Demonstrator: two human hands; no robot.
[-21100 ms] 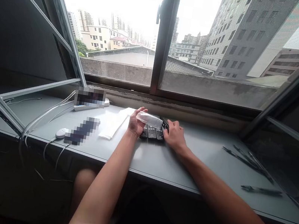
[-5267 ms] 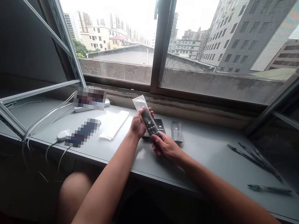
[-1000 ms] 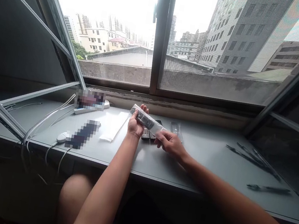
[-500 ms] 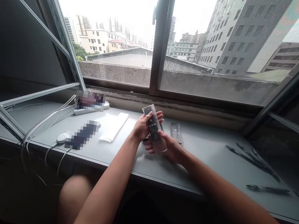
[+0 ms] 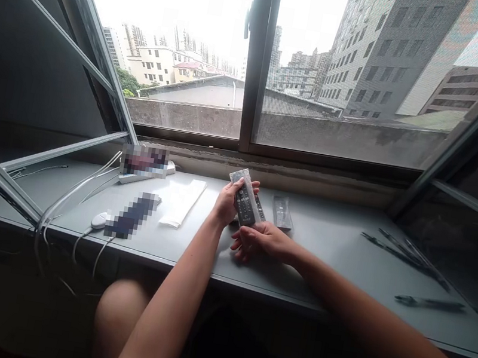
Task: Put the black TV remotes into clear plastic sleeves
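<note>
My left hand (image 5: 226,203) is wrapped round a black remote control inside a clear plastic sleeve (image 5: 245,200), held just above the grey sill desk (image 5: 328,247) and pointing away toward the window. My right hand (image 5: 260,243) sits at the near end of that sleeved remote, fingers curled beneath it. Another bagged remote (image 5: 282,212) lies flat on the desk just to the right. A further dark remote (image 5: 260,208) peeks out behind the held one.
A stack of clear sleeves (image 5: 183,201) lies left of my hands. Farther left are a blurred dark object (image 5: 132,215), a white mouse (image 5: 99,220), a power strip (image 5: 146,162) and white cables (image 5: 68,194). Black pens (image 5: 403,259) lie at right.
The sleeved remote has turned from lying crosswise between my hands to pointing away from me. My right hand has slid to its near end.
</note>
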